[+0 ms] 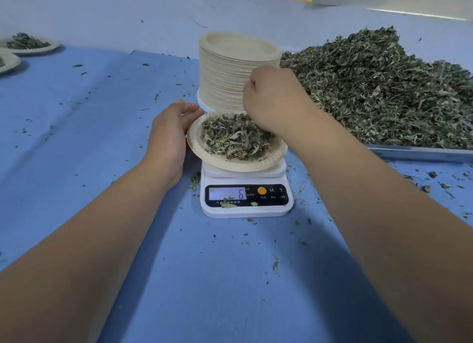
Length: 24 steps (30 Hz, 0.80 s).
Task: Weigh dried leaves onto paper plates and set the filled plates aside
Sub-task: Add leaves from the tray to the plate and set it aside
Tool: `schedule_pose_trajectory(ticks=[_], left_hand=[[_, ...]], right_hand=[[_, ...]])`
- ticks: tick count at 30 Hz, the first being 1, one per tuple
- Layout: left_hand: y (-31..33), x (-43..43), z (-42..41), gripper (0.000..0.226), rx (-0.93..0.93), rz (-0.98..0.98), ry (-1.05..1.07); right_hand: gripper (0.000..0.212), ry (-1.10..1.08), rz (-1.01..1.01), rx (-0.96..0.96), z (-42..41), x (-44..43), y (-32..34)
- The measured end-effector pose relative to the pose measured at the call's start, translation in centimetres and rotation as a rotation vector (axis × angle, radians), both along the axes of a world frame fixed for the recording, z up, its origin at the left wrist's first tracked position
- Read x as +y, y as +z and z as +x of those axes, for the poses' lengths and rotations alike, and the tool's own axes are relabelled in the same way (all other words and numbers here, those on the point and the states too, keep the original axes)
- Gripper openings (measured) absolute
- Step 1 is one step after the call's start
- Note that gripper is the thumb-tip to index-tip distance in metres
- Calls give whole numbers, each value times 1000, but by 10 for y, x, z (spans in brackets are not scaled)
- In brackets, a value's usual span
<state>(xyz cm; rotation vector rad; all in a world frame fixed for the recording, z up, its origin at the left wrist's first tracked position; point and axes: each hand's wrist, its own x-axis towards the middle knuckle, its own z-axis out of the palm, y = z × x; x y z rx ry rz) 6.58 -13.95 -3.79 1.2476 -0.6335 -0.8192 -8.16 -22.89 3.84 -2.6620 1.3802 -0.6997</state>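
A paper plate (198, 140) heaped with dried leaves (236, 137) sits on a white kitchen scale (245, 199) whose display reads 6. My left hand (170, 130) is open, with straight fingers resting against the plate's left rim. My right hand (271, 99) hovers over the plate's far right side with its fingers curled downward. Whether it pinches leaves is hidden by the back of the hand. A big heap of dried leaves (378, 86) lies on a metal tray (419, 151) at the right.
A tall stack of empty paper plates (230, 68) stands just behind the scale. Two filled plates (30, 45) sit at the far left edge of the blue cloth (102, 137). Leaf crumbs are scattered around the scale and tray.
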Motion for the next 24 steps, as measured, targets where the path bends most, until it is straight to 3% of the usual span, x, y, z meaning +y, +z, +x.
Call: schedule_pose_trajectory(ticks=[9, 15, 20, 24], left_hand=[[5, 5, -2, 47, 21, -3, 6], [-1, 2, 0, 31, -30, 19, -3], [0, 3, 0, 33, -73, 14, -9], [-1, 3, 1, 45, -106, 14, -3]], right_hand=[[24, 125, 132, -213, -35, 25, -13], [18, 126, -18, -386, -58, 32, -36], [16, 35, -112, -311, -75, 26, -50], [33, 192, -69, -229, -76, 27, -47]])
